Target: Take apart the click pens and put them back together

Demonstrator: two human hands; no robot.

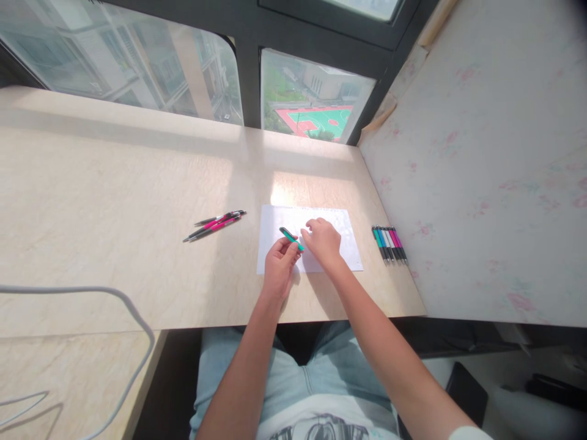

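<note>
A green pen barrel with a dark clip end (288, 234) is pinched between the thumb and fingers of my left hand (280, 261). It slants above a white sheet of paper (270, 223) on the tabletop. Just to the right, my right hand (324, 240) hovers over the same sheet, apart from the barrel. Its fingers are curled in toward the thumb; whether something small sits between them is too hidden to tell.
Several pink and black pens (215, 226) lie in a loose group left of the paper. On the right, a row of several coloured pens (389, 244) lies by the flowered wall (481, 159). A grey cable (110, 291) loops over the table's left front. Windows stand behind.
</note>
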